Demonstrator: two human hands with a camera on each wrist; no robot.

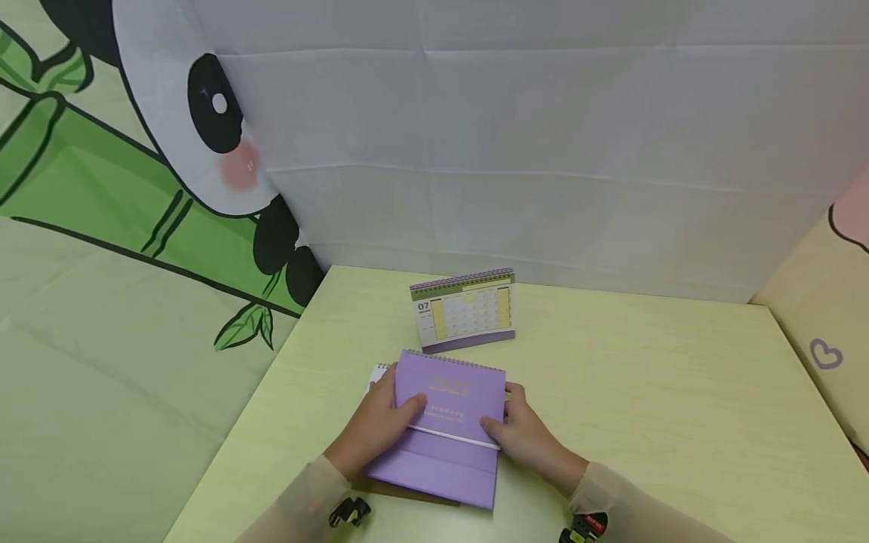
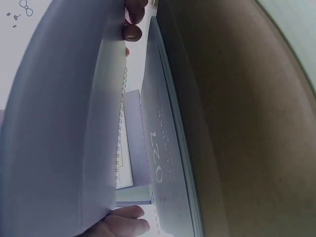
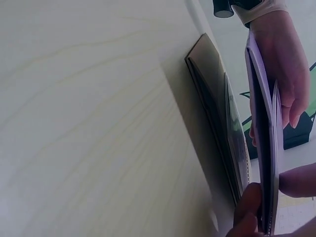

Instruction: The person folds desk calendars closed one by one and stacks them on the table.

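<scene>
Purple first! Pinching a gold-lettered calendar [image 1: 450, 418] in a nearly closed grip, left hand [image 1: 378, 418] and right hand [image 1: 528, 436] at opposite side edges! Beneath, on to a brown-backed calendar [image 1: 407, 492]. Further out across the worktop [image 1: 665, 392], to a standing calendar [image 1: 468, 311] showing 07.

Before you, a pale wood-grain table [image 1: 645, 392] stands against a white, creased cloth backdrop [image 1: 543, 136]. To your left, pale green cloth [image 1: 122, 362] carries a cartoon panda [image 1: 163, 128] and bamboo [image 1: 102, 173]; to your right, a cream side [image 1: 808, 302] bears a heart outline [image 1: 813, 354].
</scene>
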